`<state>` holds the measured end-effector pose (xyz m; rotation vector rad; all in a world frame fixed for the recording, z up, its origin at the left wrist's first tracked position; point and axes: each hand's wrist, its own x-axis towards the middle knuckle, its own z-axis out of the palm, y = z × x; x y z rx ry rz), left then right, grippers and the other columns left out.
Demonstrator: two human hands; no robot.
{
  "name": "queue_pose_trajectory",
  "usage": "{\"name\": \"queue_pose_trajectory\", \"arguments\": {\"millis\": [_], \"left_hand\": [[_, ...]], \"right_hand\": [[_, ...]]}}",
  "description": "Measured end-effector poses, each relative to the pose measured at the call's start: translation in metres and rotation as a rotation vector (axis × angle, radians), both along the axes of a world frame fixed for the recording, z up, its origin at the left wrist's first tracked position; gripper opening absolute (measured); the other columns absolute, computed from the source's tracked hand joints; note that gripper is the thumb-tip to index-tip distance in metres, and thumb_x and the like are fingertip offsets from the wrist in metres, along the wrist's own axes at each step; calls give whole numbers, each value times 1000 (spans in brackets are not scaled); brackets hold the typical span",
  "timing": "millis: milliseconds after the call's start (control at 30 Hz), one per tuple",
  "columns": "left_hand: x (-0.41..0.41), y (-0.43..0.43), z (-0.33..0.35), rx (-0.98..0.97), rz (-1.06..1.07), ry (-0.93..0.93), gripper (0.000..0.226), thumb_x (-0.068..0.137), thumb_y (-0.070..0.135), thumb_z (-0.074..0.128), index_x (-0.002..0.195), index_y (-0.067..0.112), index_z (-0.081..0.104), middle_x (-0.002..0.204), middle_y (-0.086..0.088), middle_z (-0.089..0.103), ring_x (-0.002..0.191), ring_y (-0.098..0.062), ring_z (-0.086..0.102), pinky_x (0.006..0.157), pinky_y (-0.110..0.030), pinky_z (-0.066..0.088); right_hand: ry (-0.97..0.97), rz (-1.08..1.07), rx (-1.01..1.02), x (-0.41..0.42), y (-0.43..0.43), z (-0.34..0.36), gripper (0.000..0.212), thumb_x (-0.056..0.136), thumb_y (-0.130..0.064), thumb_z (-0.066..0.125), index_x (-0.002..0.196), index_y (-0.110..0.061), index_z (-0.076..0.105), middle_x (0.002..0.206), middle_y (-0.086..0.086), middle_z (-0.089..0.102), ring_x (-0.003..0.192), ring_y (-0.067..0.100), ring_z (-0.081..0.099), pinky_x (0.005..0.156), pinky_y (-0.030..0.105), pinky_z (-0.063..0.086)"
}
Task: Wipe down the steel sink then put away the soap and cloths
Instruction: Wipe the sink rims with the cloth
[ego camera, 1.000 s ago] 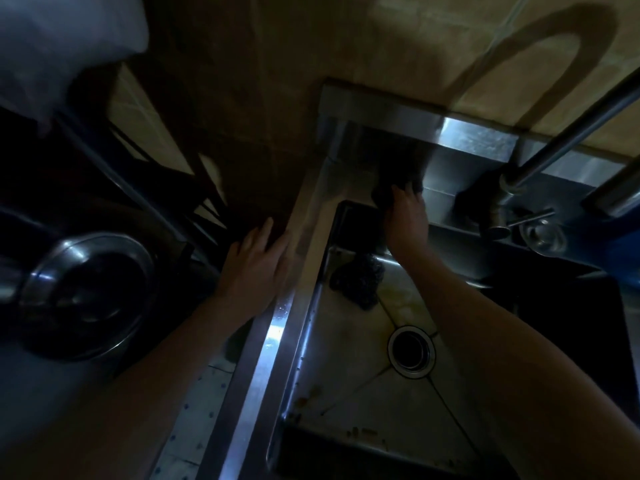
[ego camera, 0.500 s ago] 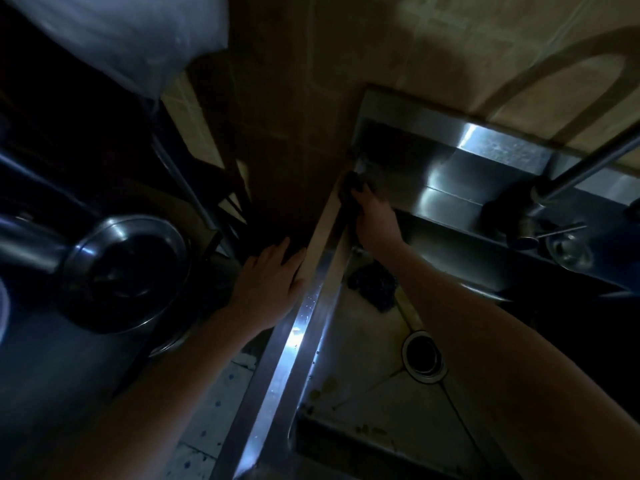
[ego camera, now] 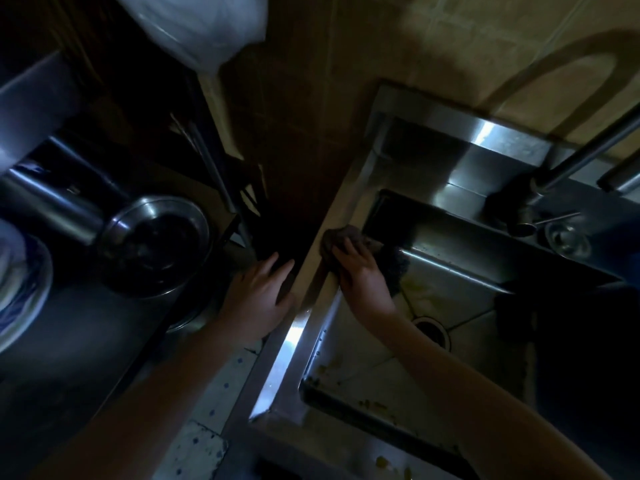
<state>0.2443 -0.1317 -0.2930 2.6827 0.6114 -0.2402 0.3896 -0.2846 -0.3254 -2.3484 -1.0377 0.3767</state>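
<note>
A dark crumpled cloth (ego camera: 341,238) lies bunched on the left rim of the steel sink (ego camera: 460,306), whose stained basin has a round drain.

Right hand (ego camera: 360,271) drags the cloth (ego camera: 341,239) off the sink's (ego camera: 294,336) back ledge, round the corner, onto the left rim. It now presses nearer the left hand (ego camera: 259,299).

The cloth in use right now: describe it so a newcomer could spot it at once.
Start at the steel sink set against the tiled wall and follow its left rim toward the back corner. There the right hand presses a crumpled brownish cloth flat on the rim. A second dark wad lies just right of it, down inside the basin, untouched.
</note>
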Motion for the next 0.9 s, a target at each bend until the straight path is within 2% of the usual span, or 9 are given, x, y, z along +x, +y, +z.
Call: {"name": "queue_pose_trajectory", "arguments": {"millis": [67,200,300,433,533,600,700,800,900], "left_hand": [[-11,-4,0,-4,9,16,60,90,44,49,144,29,29,154,-3,23,135,-28,33,106,-42,28],[-24,-11,1,-12,10,29,60,91,40,49,146,31,24,155,-1,19,137,-26,29,108,-42,28],[-38,-13,1,-11,20,17,54,95,36,43,145,32,24,155,0,20,137,-25,29,108,-43,30],[-58,-16,4,-18,28,-14,51,95,28,43,144,29,29,152,-2,27,136,-25,31,106,-42,31],[-73,-22,6,-32,7,-22,50,94,29,46,143,28,34,151,-4,31,133,-26,35,104,-39,31],[-82,-26,7,-31,3,-37,48,94,29,44,142,28,35,149,-3,34,131,-27,38,103,-40,32],[-92,-31,9,-12,-10,-34,49,94,27,44,142,28,34,149,-2,35,130,-27,39,102,-40,34],[-102,-34,8,5,-32,-19,51,93,27,47,142,27,34,148,-4,35,130,-28,39,101,-41,37],[-113,-33,4,41,-60,26,52,94,28,43,143,27,30,149,-5,34,131,-28,38,100,-41,37]], "right_hand": [[-13,16,14,-24,-8,1,47,90,-6,58,136,-16,52,149,10,40,143,32,28,111,30,25],[7,51,42,-77,-24,2,46,89,-2,59,132,-16,56,146,9,45,141,30,32,109,35,37],[3,110,27,-106,-36,3,49,87,1,59,133,-15,56,146,8,46,140,31,35,110,35,35],[1,188,-3,-108,-44,9,55,84,6,58,134,-17,54,148,4,44,141,27,33,110,31,32],[12,223,-46,-91,-41,19,61,82,11,52,134,-22,54,149,1,41,141,23,35,108,34,43],[-14,213,-11,-82,-35,28,58,79,13,52,127,-19,59,140,4,50,131,22,45,102,28,46],[27,129,29,-78,-26,37,46,80,9,53,121,-10,64,135,12,56,127,24,48,103,15,32],[65,43,-51,-84,-20,46,47,82,8,53,123,-13,64,136,8,56,124,27,53,100,25,41],[113,87,-228,-85,-12,58,43,86,1,50,125,-14,62,130,11,58,120,30,53,98,35,43]]}}
